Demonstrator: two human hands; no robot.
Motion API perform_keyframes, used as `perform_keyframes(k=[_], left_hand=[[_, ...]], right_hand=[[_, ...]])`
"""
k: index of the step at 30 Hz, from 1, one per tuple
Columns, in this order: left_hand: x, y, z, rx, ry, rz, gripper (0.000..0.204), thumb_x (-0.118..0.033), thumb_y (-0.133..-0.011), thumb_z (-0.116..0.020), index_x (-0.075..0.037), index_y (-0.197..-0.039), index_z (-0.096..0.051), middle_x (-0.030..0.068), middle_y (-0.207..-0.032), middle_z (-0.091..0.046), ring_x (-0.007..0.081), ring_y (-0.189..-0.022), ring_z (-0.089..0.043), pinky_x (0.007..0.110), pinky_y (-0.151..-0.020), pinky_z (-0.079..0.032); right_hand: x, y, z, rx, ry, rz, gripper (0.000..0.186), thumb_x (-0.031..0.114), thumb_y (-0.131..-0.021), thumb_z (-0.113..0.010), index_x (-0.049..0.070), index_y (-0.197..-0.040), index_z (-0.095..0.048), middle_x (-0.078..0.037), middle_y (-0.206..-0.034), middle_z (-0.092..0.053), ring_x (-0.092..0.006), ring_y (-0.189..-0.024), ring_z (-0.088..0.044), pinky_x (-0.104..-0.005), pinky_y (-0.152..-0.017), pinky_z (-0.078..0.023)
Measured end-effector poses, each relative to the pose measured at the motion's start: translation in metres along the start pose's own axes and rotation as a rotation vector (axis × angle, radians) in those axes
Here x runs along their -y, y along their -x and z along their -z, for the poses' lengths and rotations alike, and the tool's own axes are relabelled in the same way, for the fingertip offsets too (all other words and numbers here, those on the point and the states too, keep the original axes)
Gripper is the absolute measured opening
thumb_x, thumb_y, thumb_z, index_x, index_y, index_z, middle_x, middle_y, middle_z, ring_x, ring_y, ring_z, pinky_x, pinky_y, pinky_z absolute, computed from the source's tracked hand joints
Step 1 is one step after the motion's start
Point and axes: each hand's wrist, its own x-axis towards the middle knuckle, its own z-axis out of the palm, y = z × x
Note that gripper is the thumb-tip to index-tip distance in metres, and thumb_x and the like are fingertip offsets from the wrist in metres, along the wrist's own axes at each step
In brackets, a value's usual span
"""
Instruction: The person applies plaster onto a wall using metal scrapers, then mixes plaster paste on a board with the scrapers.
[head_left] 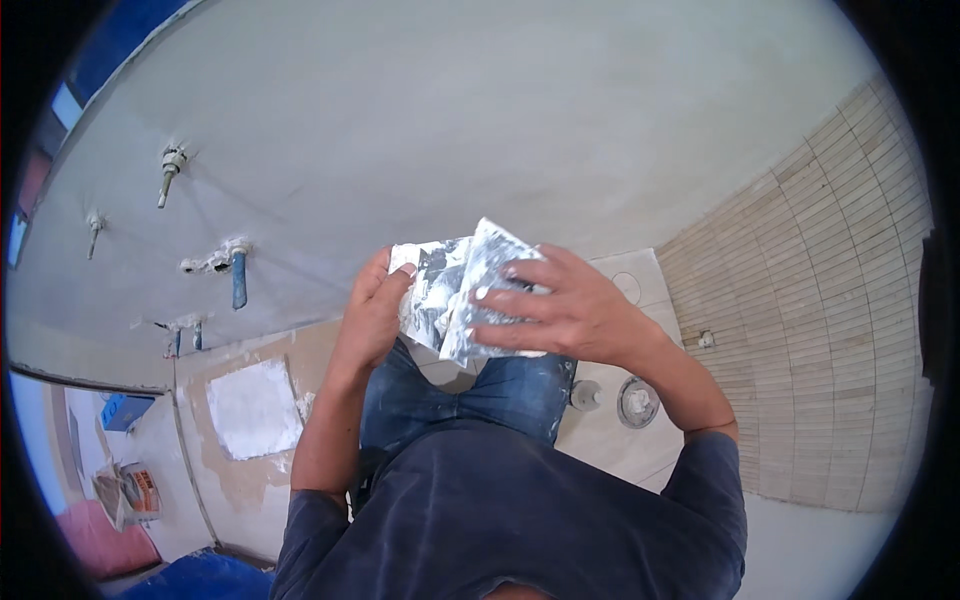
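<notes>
My left hand grips a flat metal putty spreader by its left side, thumb on top. White filler is smeared across its face. A second flat metal spreader, also streaked white, is held in my right hand, whose fingers lie across it. The right spreader is tilted and overlaps the right part of the left one; I cannot tell whether the two blades touch. Both are in front of me above my thighs. The handles, if any, are hidden.
A smooth grey plastered wall rises ahead, with pipe stubs sticking out at left. Narrow beige tiles cover the right wall. On the floor stand a round container and a small cylinder. A bag lies far left.
</notes>
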Motion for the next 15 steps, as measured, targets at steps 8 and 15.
perform_keyframes(k=[8,15], left_hand=[[-0.001,0.0,0.006,-0.018,0.049,-0.016,0.028,-0.011,-0.105,-0.051,0.003,-0.128,-0.057,0.01,-0.116,-0.069,0.014,-0.104,-0.066,0.029,-0.09,-0.053],[-0.012,0.005,-0.001,-0.037,-0.415,-0.147,0.029,-0.015,-0.106,-0.051,0.005,-0.125,-0.058,0.0093,-0.117,-0.067,0.0148,-0.108,-0.062,0.031,-0.096,-0.049]], right_hand=[[0.001,0.01,0.012,0.234,-0.098,0.001,0.039,0.018,-0.084,-0.067,0.029,-0.121,-0.073,0.006,-0.127,-0.067,-0.0216,-0.112,-0.059,-0.0412,-0.095,-0.051],[0.002,-0.019,0.005,0.051,-0.083,-0.023,0.035,0.019,-0.083,-0.068,0.028,-0.116,-0.073,0.006,-0.127,-0.066,-0.0218,-0.111,-0.059,-0.0412,-0.091,-0.051]])
